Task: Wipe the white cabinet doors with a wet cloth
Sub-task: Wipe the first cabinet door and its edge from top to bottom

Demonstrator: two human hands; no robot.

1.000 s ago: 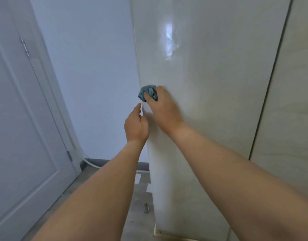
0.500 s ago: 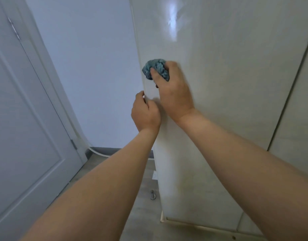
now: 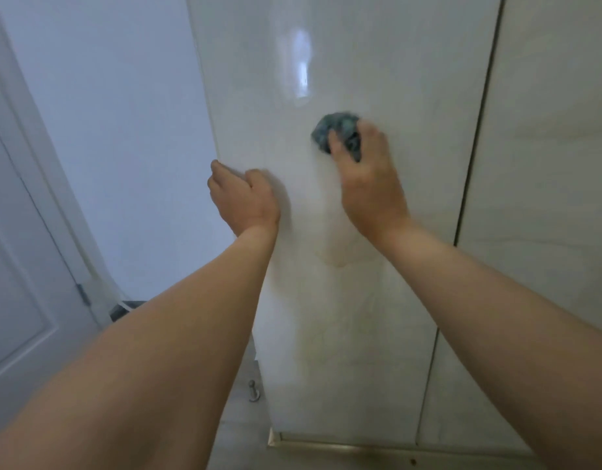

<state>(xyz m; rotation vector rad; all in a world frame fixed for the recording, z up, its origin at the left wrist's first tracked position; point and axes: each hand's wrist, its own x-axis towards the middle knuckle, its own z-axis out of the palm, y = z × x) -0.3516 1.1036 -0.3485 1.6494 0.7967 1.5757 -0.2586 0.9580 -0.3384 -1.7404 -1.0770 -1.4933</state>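
Head view: right hand (image 3: 369, 184) has its fingers curled around a balled-up blue-grey cloth (image 3: 337, 130), pressing it flat against the glossy white cabinet door (image 3: 377, 317), roughly mid-panel and just below a bright glare spot (image 3: 301, 72). Left hand (image 3: 243, 196) sits at the door's left edge with fingers loosely curled, and I honestly can't tell if they're hooked around the edge or just resting on it. Second door (image 3: 547, 164) is to the right past a dark seam, room door (image 3: 18, 283) far left, grey floor (image 3: 238, 429) below.
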